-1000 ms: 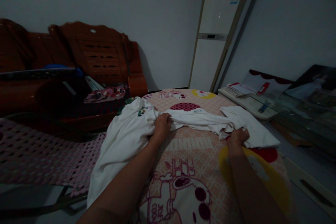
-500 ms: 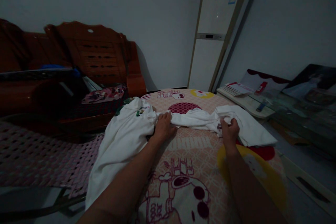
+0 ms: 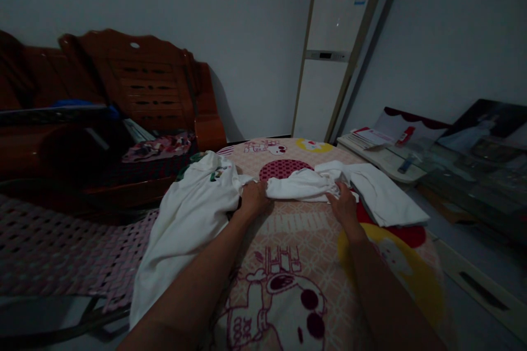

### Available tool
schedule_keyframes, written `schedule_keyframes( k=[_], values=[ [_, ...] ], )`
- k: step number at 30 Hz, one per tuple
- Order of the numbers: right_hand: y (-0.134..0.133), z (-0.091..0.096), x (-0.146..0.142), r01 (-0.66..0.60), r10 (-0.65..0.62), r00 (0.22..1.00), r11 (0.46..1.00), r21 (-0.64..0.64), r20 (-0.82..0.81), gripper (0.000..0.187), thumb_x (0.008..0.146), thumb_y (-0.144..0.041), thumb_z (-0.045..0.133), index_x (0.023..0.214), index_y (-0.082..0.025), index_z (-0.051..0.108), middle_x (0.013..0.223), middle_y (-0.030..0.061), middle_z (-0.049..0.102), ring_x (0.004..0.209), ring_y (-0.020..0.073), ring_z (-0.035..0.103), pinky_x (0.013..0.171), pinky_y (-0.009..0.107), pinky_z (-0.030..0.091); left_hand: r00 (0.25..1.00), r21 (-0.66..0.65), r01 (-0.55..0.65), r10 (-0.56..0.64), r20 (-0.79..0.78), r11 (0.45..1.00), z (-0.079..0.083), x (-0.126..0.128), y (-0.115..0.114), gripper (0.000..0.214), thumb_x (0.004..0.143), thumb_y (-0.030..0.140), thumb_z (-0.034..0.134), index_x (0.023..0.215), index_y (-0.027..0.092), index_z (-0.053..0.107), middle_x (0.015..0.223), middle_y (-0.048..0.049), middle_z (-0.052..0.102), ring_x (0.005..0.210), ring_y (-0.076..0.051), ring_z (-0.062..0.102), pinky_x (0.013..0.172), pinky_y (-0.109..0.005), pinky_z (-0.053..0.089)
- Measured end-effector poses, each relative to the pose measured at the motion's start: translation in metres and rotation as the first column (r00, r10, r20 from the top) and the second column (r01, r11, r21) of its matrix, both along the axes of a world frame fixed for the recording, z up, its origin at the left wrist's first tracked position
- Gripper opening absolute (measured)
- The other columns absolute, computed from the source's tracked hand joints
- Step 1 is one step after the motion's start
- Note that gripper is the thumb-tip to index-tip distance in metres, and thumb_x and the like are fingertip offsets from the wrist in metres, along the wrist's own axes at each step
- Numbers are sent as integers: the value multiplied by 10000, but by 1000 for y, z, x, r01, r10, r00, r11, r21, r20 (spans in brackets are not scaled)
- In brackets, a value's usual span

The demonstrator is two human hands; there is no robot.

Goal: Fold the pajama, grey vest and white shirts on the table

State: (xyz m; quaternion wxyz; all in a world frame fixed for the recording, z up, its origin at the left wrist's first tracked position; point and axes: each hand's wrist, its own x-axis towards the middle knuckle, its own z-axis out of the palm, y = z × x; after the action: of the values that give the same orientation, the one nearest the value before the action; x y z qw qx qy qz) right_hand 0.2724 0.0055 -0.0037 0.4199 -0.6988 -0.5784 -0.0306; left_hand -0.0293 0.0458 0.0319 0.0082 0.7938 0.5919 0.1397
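Observation:
A white garment [image 3: 187, 208] with a small dark print lies at the left of the round table, one part hanging toward me. From it a narrow gathered length of white fabric [image 3: 298, 184] runs to the right between my hands. My left hand [image 3: 254, 197] is closed on the fabric where it leaves the bulky part. The far end is between the thumb and fingers of my right hand [image 3: 345, 205]. Just beyond that hand lies a folded white cloth [image 3: 382, 192], flat near the table's right side.
A patterned pink cover [image 3: 296, 230] with cartoon figures spreads over the table. To the left stand a woven chair [image 3: 74, 258] and a carved wooden bench [image 3: 148, 77]. A tall white cabinet unit [image 3: 319, 93] is behind; a glass-topped stand [image 3: 461, 159] is at right.
My right hand has shifted slightly left, with its thumb and fingers now lower on the fabric's end. The left hand stays at nearly the same spot.

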Motion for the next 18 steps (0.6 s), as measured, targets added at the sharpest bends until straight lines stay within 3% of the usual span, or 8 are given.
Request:
schedule_keyframes(
  k=[5, 9, 12, 15, 16, 18],
  values=[
    [-1, 6, 1, -41, 43, 997, 999, -23, 64, 351, 780, -287, 574, 1109, -180, 638, 952, 125, 703, 908, 295, 648, 848, 410, 501, 969, 124, -9, -22, 244, 992, 0, -1, 1, 305, 822, 199, 561, 1111, 121, 614, 1076, -161, 662, 1034, -282, 613, 902, -372, 447],
    [-6, 14, -5, -90, 93, 991, 995, -39, 92, 407, 754, -269, 599, 1146, -167, 636, 981, 135, 705, 909, 299, 644, 834, 408, 498, 850, 98, -17, -37, 526, 995, 6, 1, 0, 232, 823, 187, 514, 1037, 165, 601, 949, -91, 680, 912, -240, 631, 803, -326, 467],
    [-9, 24, -7, -103, 104, 994, 994, -45, 22, 352, 732, -272, 605, 1064, -182, 678, 921, 111, 714, 869, 290, 645, 816, 403, 496, 687, 109, 18, -92, 720, 994, 11, 2, -1, 143, 803, 208, 496, 899, 185, 600, 852, -45, 663, 829, -209, 614, 736, -295, 465],
    [-12, 38, -7, -118, 113, 960, 993, -3, -257, 289, 660, -301, 657, 927, -197, 700, 837, 58, 712, 815, 268, 645, 774, 384, 507, 468, 115, 37, -119, 876, 993, 21, 1, -2, 125, 783, 261, 508, 836, 190, 596, 791, -3, 635, 790, -180, 590, 695, -266, 464],
    [-14, 44, -6, -143, 140, 908, 990, 22, -395, 314, 620, -315, 693, 909, -192, 697, 822, 45, 711, 798, 261, 647, 756, 378, 514, 385, 109, 38, -115, 916, 993, 26, -1, -2, 138, 771, 281, 525, 836, 188, 602, 785, 6, 632, 782, -172, 587, 689, -257, 465],
    [-20, 57, -4, -256, 237, 710, 964, 70, -663, 408, 548, -323, 757, 924, -180, 688, 822, 30, 716, 766, 247, 657, 722, 365, 528, 229, 81, 75, -96, 969, 994, 39, -8, -4, 195, 723, 315, 579, 857, 180, 621, 798, 10, 643, 772, -165, 592, 685, -249, 475]
  ],
)
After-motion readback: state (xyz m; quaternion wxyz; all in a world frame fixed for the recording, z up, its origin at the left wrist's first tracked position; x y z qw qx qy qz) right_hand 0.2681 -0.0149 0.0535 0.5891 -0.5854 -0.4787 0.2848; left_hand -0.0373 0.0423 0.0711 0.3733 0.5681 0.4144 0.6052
